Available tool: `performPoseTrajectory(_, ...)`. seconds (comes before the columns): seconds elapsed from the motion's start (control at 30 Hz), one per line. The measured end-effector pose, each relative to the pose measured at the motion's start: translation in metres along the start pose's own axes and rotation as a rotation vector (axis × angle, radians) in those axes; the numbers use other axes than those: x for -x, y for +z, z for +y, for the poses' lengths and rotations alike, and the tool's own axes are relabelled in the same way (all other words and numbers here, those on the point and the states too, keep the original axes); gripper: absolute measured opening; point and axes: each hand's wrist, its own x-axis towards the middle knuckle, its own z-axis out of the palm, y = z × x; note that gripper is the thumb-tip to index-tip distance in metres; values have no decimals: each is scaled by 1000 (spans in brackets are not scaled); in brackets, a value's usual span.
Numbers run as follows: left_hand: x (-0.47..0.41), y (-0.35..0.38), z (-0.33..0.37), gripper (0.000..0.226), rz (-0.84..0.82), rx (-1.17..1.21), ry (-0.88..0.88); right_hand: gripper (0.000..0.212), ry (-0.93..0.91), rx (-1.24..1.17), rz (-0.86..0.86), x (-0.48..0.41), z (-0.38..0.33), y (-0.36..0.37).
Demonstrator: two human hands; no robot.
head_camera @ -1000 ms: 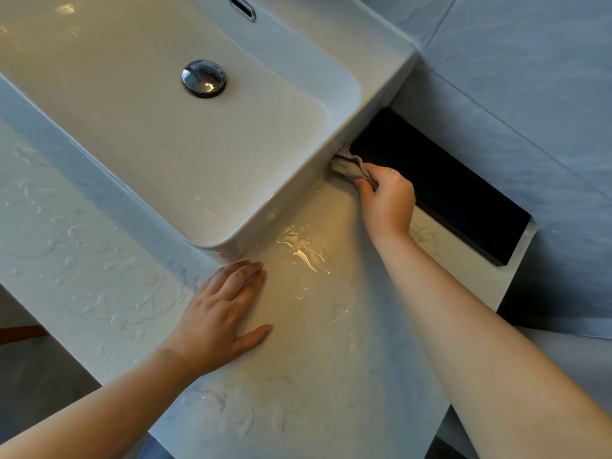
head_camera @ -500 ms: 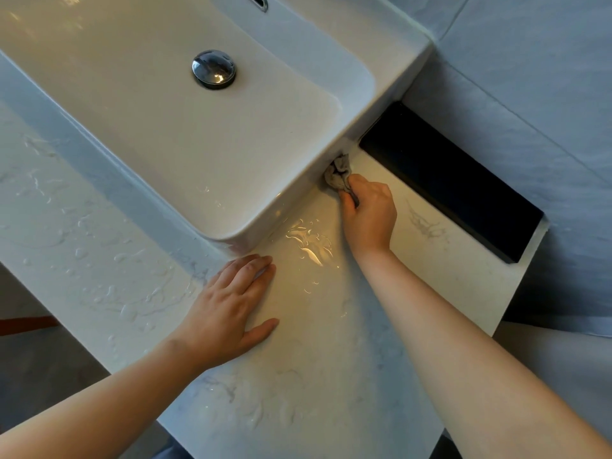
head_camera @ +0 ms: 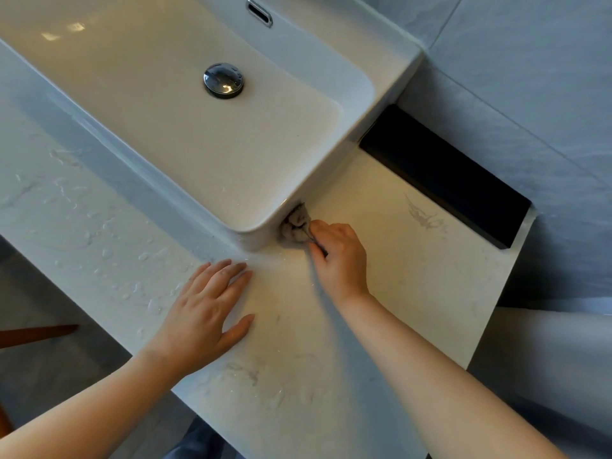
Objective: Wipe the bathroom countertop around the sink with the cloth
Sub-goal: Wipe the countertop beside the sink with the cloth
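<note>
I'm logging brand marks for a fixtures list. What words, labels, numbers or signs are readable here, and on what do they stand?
None: no readable text shows in this view.
The sink, drain plug, overflow slot, countertop, cloth and black panel all look unmarked.
The grey streaks on the countertop look like veining, not writing.
</note>
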Motion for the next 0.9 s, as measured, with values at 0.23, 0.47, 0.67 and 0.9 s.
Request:
performPoseTrajectory(0.23,6,1,-11,71,-43,-28,7,11,30,-106,139,2,-6,-42)
performPoseTrajectory(0.47,7,3,-15,73,-38,-43,40,7,177,28,151,-26,21,-46)
performPoseTrajectory(0.67,6,6,-17,74,-41,-57,42,10,276,41,171,-9,9,-9)
performPoseTrajectory(0.9,6,7,-19,76,-64,-67,51,22,193,10,119,34,-28,12)
